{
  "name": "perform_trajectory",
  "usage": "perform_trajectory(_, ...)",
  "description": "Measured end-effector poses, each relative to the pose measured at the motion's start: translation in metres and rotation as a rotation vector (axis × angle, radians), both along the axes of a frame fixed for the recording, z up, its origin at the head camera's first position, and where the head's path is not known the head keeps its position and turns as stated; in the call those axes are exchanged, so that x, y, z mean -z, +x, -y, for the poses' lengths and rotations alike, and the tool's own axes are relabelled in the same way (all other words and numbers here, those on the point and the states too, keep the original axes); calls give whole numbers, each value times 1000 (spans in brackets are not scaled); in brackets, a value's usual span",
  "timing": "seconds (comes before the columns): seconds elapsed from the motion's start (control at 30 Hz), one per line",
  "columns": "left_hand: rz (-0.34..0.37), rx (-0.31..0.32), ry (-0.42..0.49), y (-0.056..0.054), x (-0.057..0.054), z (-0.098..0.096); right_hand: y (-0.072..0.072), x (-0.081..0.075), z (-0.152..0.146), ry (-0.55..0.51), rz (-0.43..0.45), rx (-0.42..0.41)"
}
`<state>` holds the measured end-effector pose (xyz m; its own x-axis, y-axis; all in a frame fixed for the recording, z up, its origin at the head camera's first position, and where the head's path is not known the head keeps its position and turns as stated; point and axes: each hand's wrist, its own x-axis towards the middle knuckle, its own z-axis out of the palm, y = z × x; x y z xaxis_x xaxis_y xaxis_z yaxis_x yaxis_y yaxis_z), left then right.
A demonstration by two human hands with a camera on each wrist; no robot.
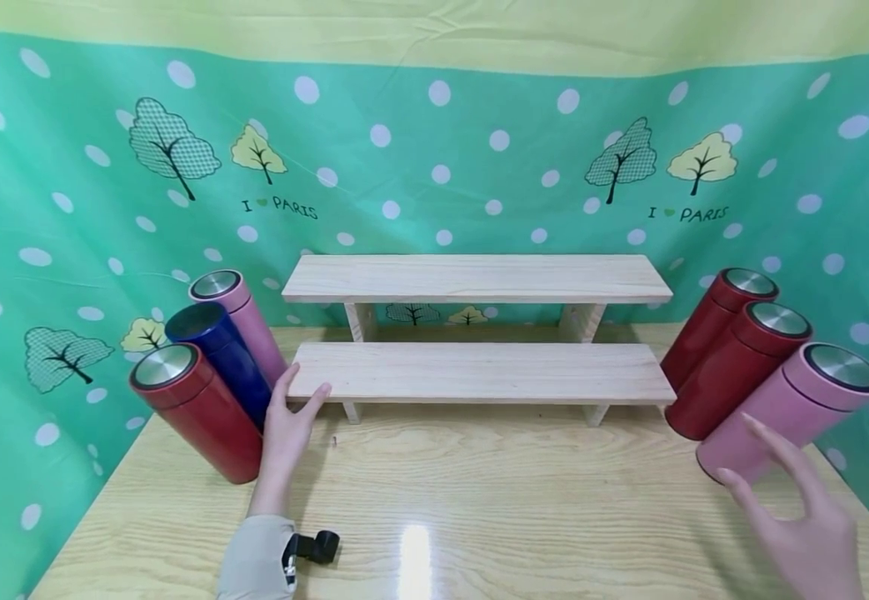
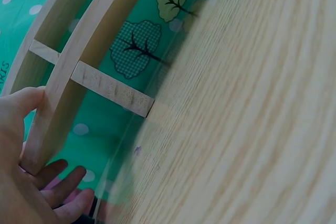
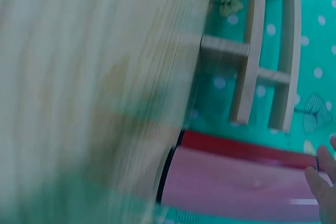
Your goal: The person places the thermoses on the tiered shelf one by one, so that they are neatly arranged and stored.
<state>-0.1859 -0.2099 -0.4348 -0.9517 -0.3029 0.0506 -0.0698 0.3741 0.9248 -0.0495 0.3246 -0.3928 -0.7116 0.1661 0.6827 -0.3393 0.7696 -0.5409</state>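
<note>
My left hand [image 1: 289, 425] is at the left front corner of the lower shelf board [image 1: 479, 372]. In the left wrist view its thumb [image 2: 32, 98] touches the board, while the other fingers [image 2: 71, 187] spread loosely past its end. Left of that hand stand a red flask [image 1: 209, 417], a blue flask [image 1: 233, 354] and a pink flask [image 1: 257, 325]. My right hand [image 1: 805, 517] has thumb and fingers spread before a pink flask [image 1: 767, 417] at the right; contact cannot be made out. Two red flasks [image 1: 730, 367] stand behind that flask.
The wooden two-tier shelf has a higher board [image 1: 479, 277] at the back. Light wood-grain tabletop [image 1: 479, 475] extends in front. A green polka-dot cloth [image 1: 464, 158] hangs behind and along both sides. A small black device [image 1: 314, 546] is strapped to the left wrist.
</note>
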Motion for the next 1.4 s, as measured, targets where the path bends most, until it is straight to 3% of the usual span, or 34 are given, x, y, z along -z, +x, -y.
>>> perform_trajectory(0.07,2,-2,-4,0,0,0,4,-1,-4,-18,23,66)
perform_trajectory(0.17,-2,-1,-2,-1,0,0,8,-1,-11,-41,13,95)
perform_trajectory(0.57,-9,1,14,1,-2,0,9,11,-36,-162,-156,21)
perform_trajectory(0.9,-32,-45,42,3,-1,-4,5,13,-42,-233,-143,50)
perform_trajectory(1.07,-22,-49,47,5,-1,-4,0,11,-43,-268,-76,158)
perform_trajectory(1.3,-18,-48,40,6,-1,-3,-6,12,-44,-389,154,323)
perform_trajectory(1.4,-15,-42,24,6,-1,-3,-10,12,-46,-428,221,338)
